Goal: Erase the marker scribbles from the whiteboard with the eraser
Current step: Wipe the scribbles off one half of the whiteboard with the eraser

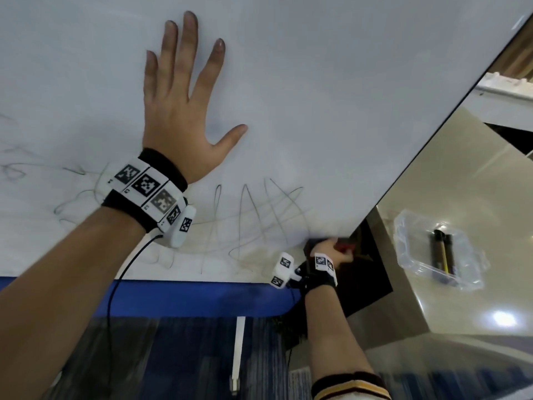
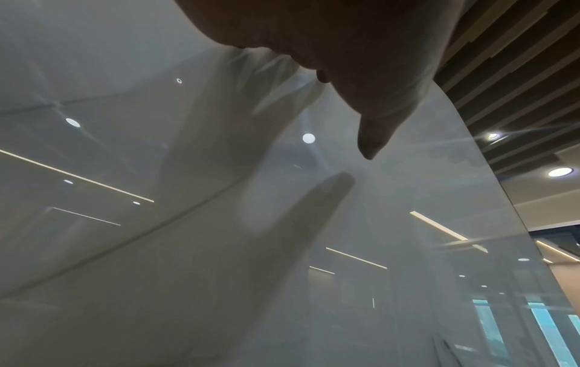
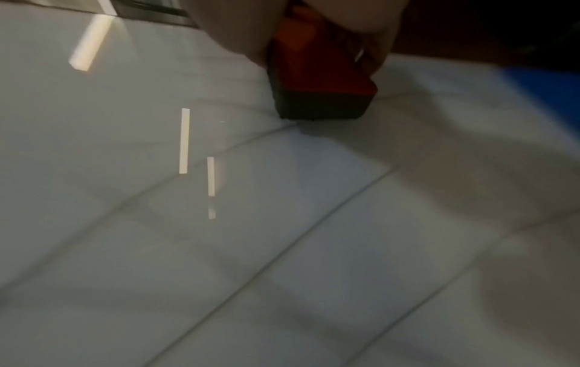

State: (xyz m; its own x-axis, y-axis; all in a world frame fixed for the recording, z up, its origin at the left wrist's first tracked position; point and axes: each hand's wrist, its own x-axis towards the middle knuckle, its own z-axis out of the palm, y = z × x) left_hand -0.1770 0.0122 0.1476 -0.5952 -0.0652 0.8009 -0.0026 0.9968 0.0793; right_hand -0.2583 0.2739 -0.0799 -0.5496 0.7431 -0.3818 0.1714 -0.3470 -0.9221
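The whiteboard fills most of the head view, with thin black scribbles across its lower part. My left hand lies flat on the board above them, fingers spread straight. My right hand grips a red eraser at the board's lower right corner. In the right wrist view the eraser, red on top with a dark felt base, is pressed on the board beside dark lines. The left wrist view shows my thumb over the glossy board.
A blue band runs under the board's lower edge. To the right, a clear plastic tray holding markers lies on a glossy beige surface. Dark floor lies below.
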